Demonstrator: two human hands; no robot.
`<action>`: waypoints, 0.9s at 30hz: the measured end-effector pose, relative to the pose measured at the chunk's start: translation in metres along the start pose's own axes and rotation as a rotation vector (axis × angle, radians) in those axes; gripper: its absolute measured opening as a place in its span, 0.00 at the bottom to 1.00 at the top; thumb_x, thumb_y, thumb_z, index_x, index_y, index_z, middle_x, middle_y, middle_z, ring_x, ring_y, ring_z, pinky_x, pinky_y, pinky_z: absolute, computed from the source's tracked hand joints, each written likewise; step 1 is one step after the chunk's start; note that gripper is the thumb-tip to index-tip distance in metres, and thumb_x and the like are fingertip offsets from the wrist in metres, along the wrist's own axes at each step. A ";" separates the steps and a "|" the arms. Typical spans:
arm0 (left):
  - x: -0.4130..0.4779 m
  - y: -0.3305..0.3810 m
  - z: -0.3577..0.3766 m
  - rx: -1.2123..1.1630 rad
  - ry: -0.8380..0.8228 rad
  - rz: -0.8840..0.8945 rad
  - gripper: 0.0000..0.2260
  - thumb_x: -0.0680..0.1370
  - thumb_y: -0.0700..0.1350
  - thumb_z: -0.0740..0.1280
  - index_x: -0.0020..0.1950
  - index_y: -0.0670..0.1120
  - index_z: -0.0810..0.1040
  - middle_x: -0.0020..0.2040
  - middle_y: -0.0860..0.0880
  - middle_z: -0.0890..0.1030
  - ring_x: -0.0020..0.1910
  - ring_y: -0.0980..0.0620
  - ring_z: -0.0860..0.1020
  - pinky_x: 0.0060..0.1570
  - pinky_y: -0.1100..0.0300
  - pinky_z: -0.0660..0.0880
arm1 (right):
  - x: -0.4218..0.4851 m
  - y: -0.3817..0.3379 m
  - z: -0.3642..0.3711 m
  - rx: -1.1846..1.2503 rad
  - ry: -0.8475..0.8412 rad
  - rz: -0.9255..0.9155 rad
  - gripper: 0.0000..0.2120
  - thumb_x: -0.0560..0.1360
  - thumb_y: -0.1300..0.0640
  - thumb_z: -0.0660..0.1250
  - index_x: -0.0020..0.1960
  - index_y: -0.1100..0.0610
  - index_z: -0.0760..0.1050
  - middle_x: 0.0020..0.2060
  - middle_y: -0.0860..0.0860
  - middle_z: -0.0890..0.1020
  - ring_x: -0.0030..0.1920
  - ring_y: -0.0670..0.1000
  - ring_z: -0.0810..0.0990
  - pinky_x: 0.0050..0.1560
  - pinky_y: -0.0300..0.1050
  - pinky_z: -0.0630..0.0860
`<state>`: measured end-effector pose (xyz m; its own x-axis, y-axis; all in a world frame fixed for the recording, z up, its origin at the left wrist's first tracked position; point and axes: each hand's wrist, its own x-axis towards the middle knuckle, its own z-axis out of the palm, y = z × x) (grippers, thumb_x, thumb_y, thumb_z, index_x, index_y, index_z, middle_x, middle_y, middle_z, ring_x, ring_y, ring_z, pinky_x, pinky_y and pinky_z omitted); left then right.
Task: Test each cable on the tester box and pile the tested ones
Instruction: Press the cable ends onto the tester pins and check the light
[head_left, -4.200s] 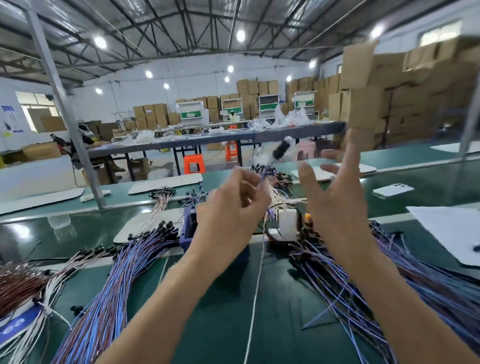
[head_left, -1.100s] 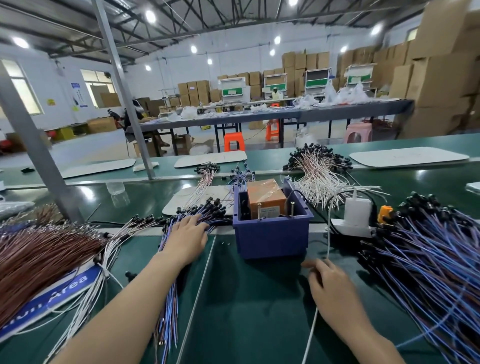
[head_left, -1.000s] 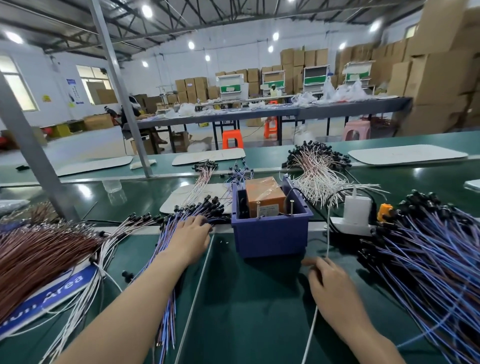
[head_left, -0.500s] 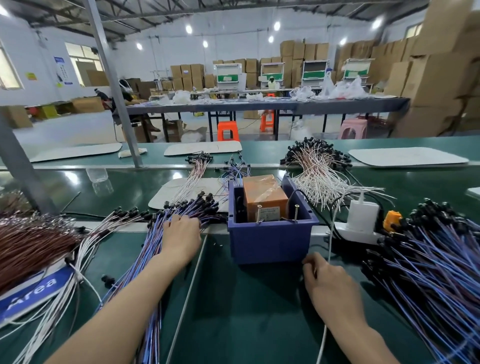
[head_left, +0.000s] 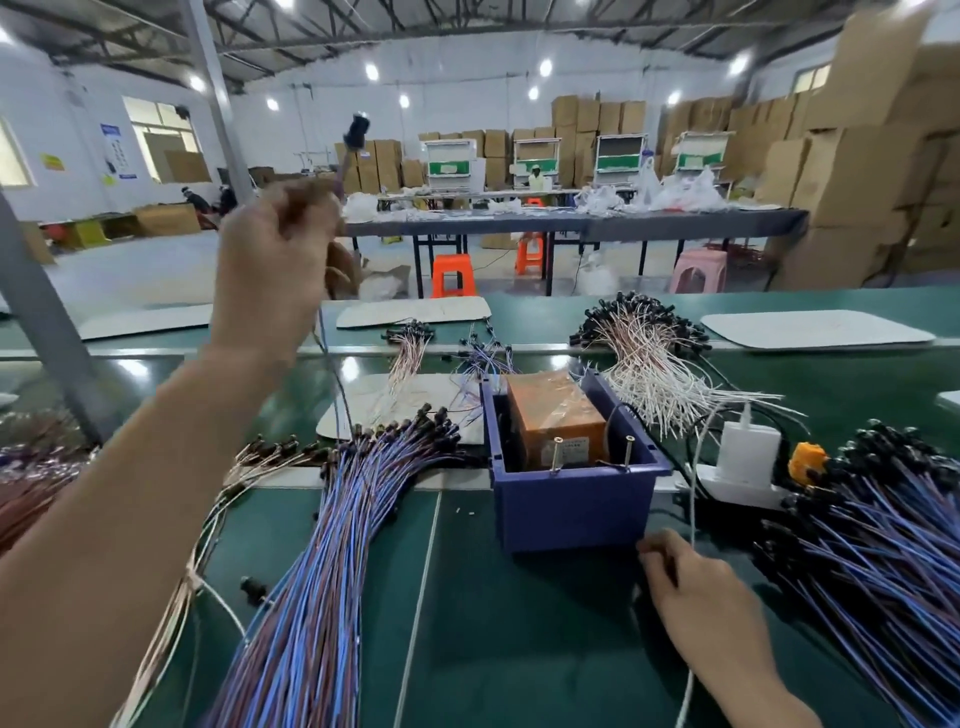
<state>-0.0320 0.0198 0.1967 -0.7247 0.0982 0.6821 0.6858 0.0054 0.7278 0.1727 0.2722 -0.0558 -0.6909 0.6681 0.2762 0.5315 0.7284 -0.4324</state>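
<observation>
**Cable up in left grip, tester box idle, task mid-run**

Left grip (head_left: 275, 260) is high over the tabletop (head_left: 519, 649), fingers clenched on one cable (head_left: 343, 171). Its black connector (head_left: 357, 130) sticks up above the knuckles and the wire tail hangs down past the wrist. The hand is blurred, so exact finger placement isn't readable.

Right grip (head_left: 696, 587) sits low on the tabletop, just beside the front right corner of the tester box (head_left: 571, 509). Its fingers are curled round a thin white cord (head_left: 693, 493) that runs back toward the white adapter (head_left: 748, 457).

The tester box is a blue bin with an orange unit (head_left: 556, 415) inside and two metal pins (head_left: 557, 454) standing at its front edge. The held cable is well apart from those pins — judged not yet tested.

Progress:
- A big left pile (head_left: 332, 545) of blue-purple cables fans out left of the box.
- A right pile (head_left: 883, 561) of the same type lies on the other side.
- A white bundle (head_left: 654, 374) lies behind the box.

Which pile is tested and which is waiting can't be told. Both are large, so probably mid-task — plenty left either way. Likely next: connector down to the pins, then the cable onto the done pile.
</observation>
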 end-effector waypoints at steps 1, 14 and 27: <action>0.000 0.017 -0.001 0.009 0.042 0.081 0.07 0.83 0.46 0.64 0.59 0.48 0.79 0.44 0.55 0.81 0.35 0.63 0.79 0.36 0.67 0.77 | -0.001 -0.001 -0.002 0.008 0.028 -0.013 0.07 0.82 0.47 0.58 0.54 0.41 0.75 0.28 0.38 0.69 0.29 0.41 0.67 0.26 0.36 0.61; -0.242 -0.028 0.100 0.294 -0.323 0.373 0.01 0.81 0.46 0.68 0.51 0.49 0.77 0.45 0.55 0.75 0.31 0.58 0.73 0.29 0.64 0.74 | -0.038 -0.008 -0.025 0.593 0.213 -0.270 0.16 0.76 0.47 0.58 0.61 0.31 0.67 0.43 0.39 0.80 0.35 0.43 0.79 0.35 0.32 0.71; -0.260 -0.074 0.127 0.338 -0.569 0.472 0.03 0.81 0.50 0.65 0.51 0.55 0.79 0.44 0.56 0.78 0.31 0.57 0.74 0.25 0.64 0.72 | -0.021 -0.011 -0.015 1.347 -0.225 -0.023 0.21 0.75 0.37 0.65 0.46 0.53 0.87 0.38 0.56 0.85 0.45 0.53 0.85 0.43 0.40 0.79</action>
<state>0.1144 0.1200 -0.0432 -0.2710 0.6553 0.7051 0.9598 0.1280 0.2499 0.1886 0.2530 -0.0443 -0.8260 0.5247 0.2059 -0.2764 -0.0587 -0.9592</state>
